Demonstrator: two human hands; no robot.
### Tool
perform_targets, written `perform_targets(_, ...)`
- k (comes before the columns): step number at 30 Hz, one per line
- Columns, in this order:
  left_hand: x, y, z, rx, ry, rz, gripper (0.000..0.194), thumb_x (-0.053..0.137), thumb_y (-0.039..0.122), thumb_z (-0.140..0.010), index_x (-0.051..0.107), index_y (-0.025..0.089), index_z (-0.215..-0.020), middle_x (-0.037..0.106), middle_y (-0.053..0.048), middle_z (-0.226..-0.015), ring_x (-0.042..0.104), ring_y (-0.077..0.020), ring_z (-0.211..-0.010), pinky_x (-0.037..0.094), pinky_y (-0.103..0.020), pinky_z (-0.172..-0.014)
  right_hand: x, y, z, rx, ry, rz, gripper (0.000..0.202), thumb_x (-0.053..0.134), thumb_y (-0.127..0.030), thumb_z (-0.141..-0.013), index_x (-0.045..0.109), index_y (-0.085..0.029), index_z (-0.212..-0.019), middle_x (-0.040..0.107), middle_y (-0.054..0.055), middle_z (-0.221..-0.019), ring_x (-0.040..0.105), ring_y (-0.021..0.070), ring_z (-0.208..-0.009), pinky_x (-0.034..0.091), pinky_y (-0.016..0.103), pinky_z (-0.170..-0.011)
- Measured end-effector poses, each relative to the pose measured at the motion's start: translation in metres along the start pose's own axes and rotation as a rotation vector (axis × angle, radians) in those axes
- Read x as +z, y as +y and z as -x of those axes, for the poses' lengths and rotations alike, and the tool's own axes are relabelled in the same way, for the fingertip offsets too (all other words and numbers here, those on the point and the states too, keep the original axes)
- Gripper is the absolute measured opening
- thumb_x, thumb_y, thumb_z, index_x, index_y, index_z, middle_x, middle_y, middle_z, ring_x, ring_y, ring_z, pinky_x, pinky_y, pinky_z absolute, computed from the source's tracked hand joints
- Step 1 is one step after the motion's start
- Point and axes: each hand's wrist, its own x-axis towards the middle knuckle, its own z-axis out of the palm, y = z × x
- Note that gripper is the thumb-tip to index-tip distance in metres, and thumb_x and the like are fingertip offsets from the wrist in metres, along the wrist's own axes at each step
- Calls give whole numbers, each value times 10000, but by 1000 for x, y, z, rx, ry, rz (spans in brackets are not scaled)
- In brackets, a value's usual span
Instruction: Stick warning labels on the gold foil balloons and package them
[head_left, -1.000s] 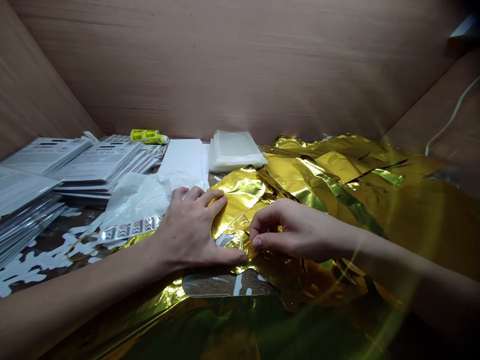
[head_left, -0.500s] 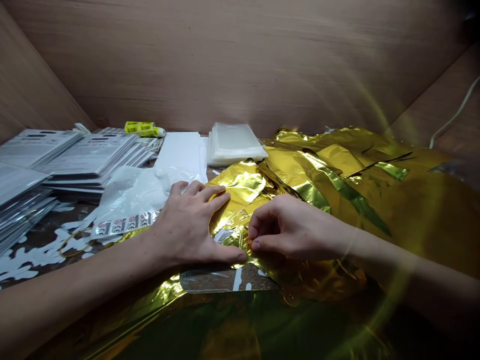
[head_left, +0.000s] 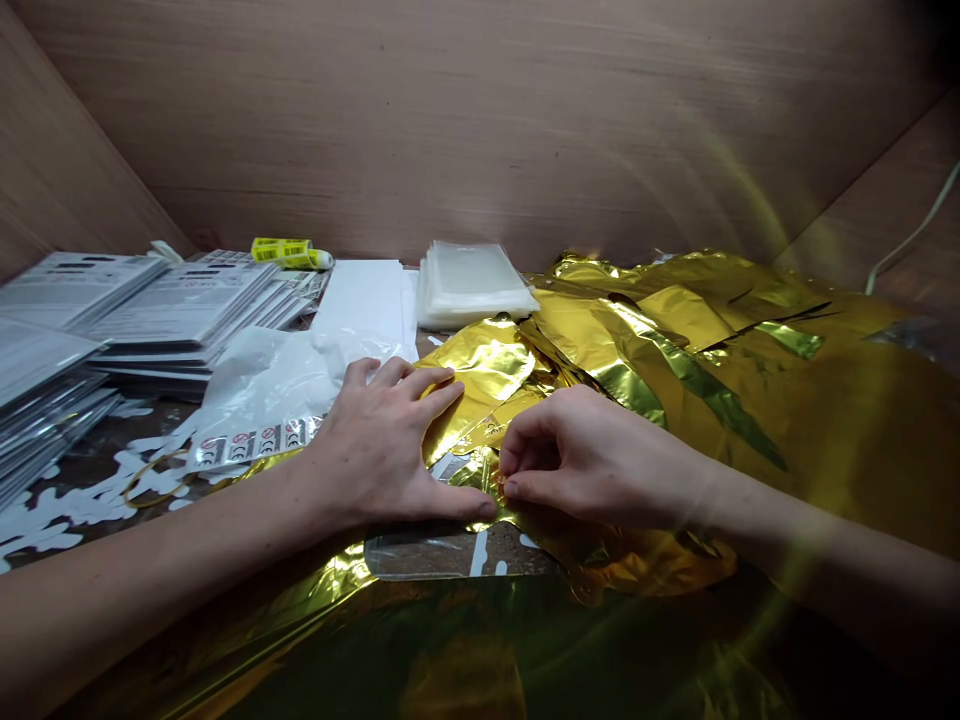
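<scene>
The gold foil [head_left: 480, 375] spreads from the near edge, under and around both hands, to the far right. The left hand [head_left: 390, 445] lies spread on it; the right hand [head_left: 592, 450] curls with thumb and fingertips close together at it, though what they pinch, if anything, I cannot tell. Thin and creased, the foil could tear if tugged against the left palm, or slide if that palm lifted. The dark brown table [head_left: 514, 555] carries white scraps [head_left: 90, 508], then card stacks [head_left: 187, 310] and clear sleeves [head_left: 472, 275], before a wood-grained wall [head_left: 450, 130].
</scene>
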Motion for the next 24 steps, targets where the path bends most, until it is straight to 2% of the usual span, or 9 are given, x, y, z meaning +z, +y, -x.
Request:
perform_targets(9,1,-1,1,-2,0,-10,1074,488,997,-631,624,250,-1390,612,-109,-1445,556,-408,-1195,322,-576,-1053,4,-5,4,-61,81,92,95,697,-129,-747,763,-196,-742,735,-45,-642,654,99,-565,446,205,-542)
perform_targets(12,1,-1,1,1,7,-12,1081,507,988,-633,631,225,-1390,615,-120,-1442,556,-410,-1196,323,-579,-1056,7,-7,5,-97,122,144,110,680,-112,-748,753,-190,-725,734,-37,-638,633,100,-554,427,219,-559)
perform_targets(24,1,-2,2,2,19,24,1091,539,977,-624,630,218,-1402,614,-124,-1457,551,-409,-1227,313,-599,-1083,16,-2,6,-131,190,337,122,634,-124,-741,724,-198,-708,695,-17,-609,536,116,-522,292,277,-544)
